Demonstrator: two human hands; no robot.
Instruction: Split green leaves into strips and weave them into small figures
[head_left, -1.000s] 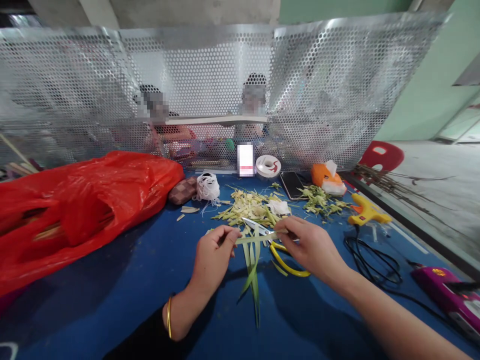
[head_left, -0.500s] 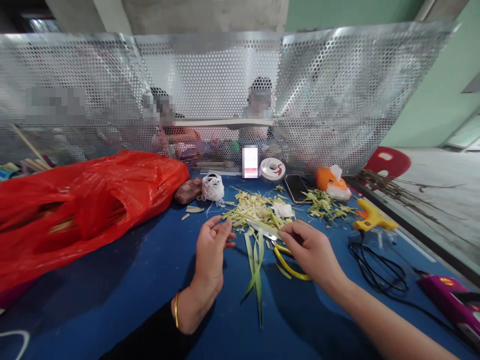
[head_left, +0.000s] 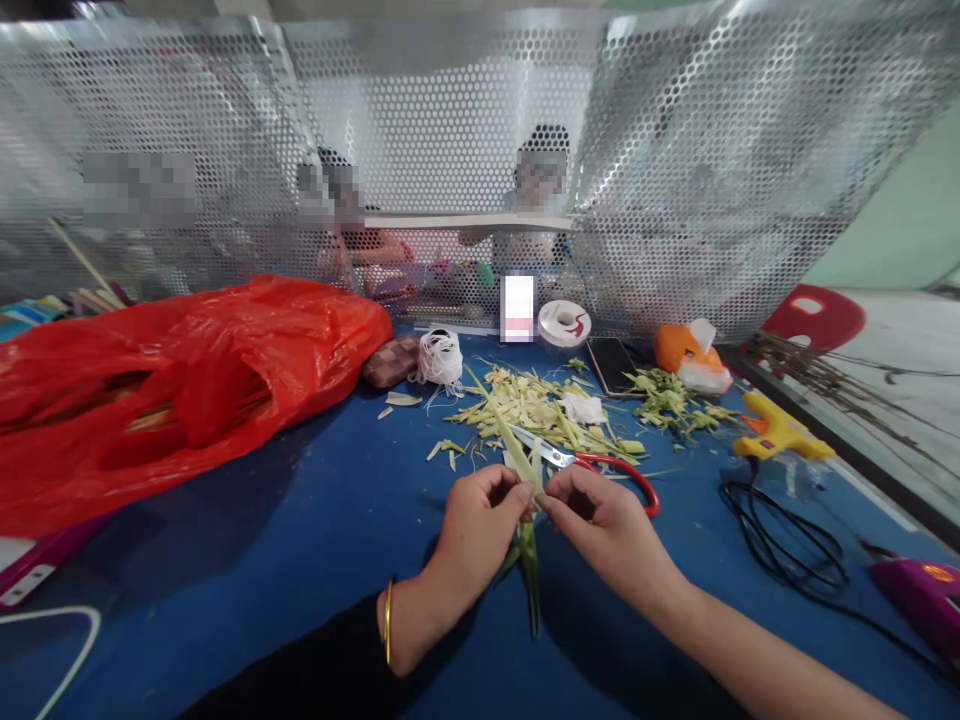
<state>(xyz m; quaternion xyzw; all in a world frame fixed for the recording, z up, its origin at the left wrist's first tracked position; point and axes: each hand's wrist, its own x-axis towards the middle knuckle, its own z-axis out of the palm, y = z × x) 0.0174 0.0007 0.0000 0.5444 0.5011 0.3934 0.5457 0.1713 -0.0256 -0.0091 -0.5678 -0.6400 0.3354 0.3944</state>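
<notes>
Near the middle of the table, my left hand (head_left: 484, 525) and my right hand (head_left: 619, 530) meet, fingertips pinched on a long pale-green leaf strip (head_left: 510, 440). The strip slants away from the fingers, its pointed tip toward the pile of scraps. Darker green leaf strips (head_left: 530, 575) hang or lie below the fingertips; whether they join the held strip is hidden. Just beyond my right hand lie scissors (head_left: 555, 455), blades pointing left and a red handle loop showing to the right. Cut leaf scraps (head_left: 517, 400) are heaped behind the scissors.
A red plastic bag (head_left: 225, 370) fills the left side. At the back are white string (head_left: 440, 360), a ribbon spool (head_left: 565, 323), a phone (head_left: 611, 365) and a tissue pack (head_left: 690, 360). A yellow glue gun (head_left: 784, 430) with a black cord (head_left: 787, 550) lies right. People sit behind the perforated screen (head_left: 450, 120).
My left hand, earlier apart with loosely curled fingers, has come right and now pinches the leaf strip beside my right hand. The scissors show a red loop instead of a yellow one.
</notes>
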